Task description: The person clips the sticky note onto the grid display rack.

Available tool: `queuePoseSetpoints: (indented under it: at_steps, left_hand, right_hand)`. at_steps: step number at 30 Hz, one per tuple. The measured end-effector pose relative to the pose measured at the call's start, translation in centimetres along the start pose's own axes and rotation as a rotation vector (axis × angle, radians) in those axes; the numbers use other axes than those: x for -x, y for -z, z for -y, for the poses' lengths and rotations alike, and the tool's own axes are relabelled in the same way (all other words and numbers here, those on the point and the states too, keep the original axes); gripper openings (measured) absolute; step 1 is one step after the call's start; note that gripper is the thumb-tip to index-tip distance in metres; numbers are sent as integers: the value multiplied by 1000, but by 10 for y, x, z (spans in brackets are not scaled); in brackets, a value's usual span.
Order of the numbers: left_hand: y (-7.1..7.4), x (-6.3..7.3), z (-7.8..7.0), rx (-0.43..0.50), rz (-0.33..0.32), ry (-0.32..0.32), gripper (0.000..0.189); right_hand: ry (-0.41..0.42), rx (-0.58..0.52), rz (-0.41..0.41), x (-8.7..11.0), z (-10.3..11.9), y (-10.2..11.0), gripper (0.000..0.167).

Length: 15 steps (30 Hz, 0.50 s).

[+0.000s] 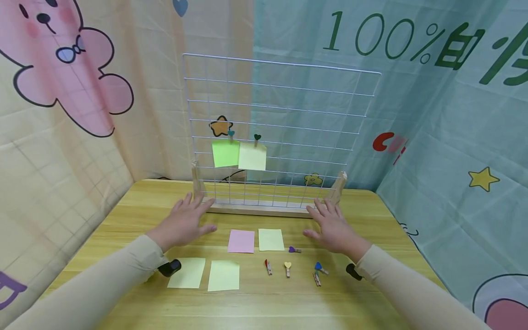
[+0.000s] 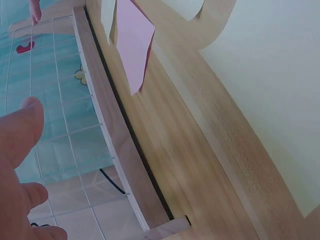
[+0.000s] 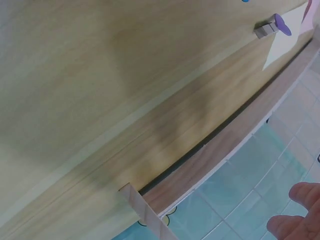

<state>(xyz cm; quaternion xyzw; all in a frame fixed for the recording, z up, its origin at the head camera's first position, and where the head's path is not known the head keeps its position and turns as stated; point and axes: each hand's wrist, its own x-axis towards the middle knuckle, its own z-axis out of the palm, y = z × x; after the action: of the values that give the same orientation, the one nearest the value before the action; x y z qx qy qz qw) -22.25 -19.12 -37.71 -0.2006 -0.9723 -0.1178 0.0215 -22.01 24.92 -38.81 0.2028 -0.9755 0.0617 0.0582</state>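
Note:
A white wire grid rack stands on a wooden base (image 1: 257, 209). My left hand (image 1: 185, 222) is spread near the base's left end, and my right hand (image 1: 332, 229) near its right end; neither holds anything. Whether fingertips touch the rack, I cannot tell. On the grid hang a bright green sticky note (image 1: 225, 154) and a pale yellow one (image 1: 252, 158), under a teal heart clip (image 1: 231, 133) and a dark green heart clip (image 1: 257, 137). Between the hands lie a pink note (image 1: 241, 241) and a pale yellow note (image 1: 271, 240).
Two more pale notes (image 1: 224, 276) lie near my left forearm. Small heart clothespins are scattered at centre right: purple (image 1: 294, 250), red (image 1: 268, 266), yellow (image 1: 288, 269), blue (image 1: 321, 268), and another beside the blue. Printed curtains (image 1: 445, 137) enclose the wooden table (image 1: 264, 307).

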Motion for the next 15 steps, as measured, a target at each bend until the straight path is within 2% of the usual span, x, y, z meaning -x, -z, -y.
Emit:
queuePoseSetpoints:
  at_steps: [15]
  left_hand:
    - [-10,2,-6,11,24,-8,85]
  right_hand:
    - [-5,-4,16,9,-4,-8,76]
